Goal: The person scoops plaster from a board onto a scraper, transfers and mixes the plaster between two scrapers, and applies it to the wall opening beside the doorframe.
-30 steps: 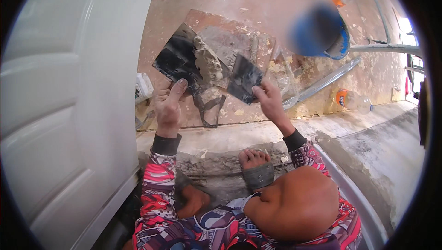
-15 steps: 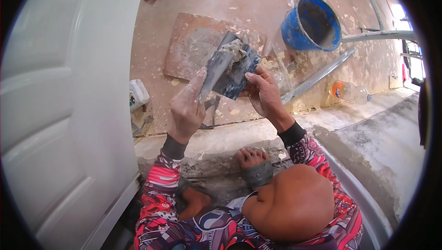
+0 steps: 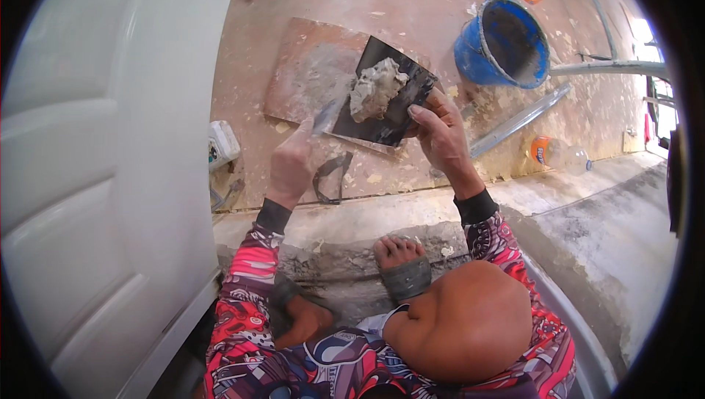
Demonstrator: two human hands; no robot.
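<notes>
My right hand (image 3: 443, 135) grips the edge of a thin dark rectangular plate (image 3: 367, 127), thumb on top and fingers underneath. On the plate's upper face sits a lump of grey-white putty (image 3: 378, 89). My left hand (image 3: 291, 165) is closed around a putty knife; its pale blade (image 3: 332, 113), slightly blurred, reaches to the plate's left edge. The knife's handle is hidden in my fingers. Both tools are held above a reddish board (image 3: 290, 69) on the floor, which is smeared with dried grey material.
A blue bucket (image 3: 468, 54) stands at the upper right beside a metal strip (image 3: 521, 121). Plastic bottles (image 3: 565, 153) lie on the right. A white container (image 3: 222, 143) is next to the white panelled door (image 3: 110, 179) on the left. A dark strap-like piece (image 3: 334, 179) lies nearby.
The putty knife has come away from the putty and moved left and down, off the plate's middle. The plate has shifted right and flattened, showing the whole putty lump.
</notes>
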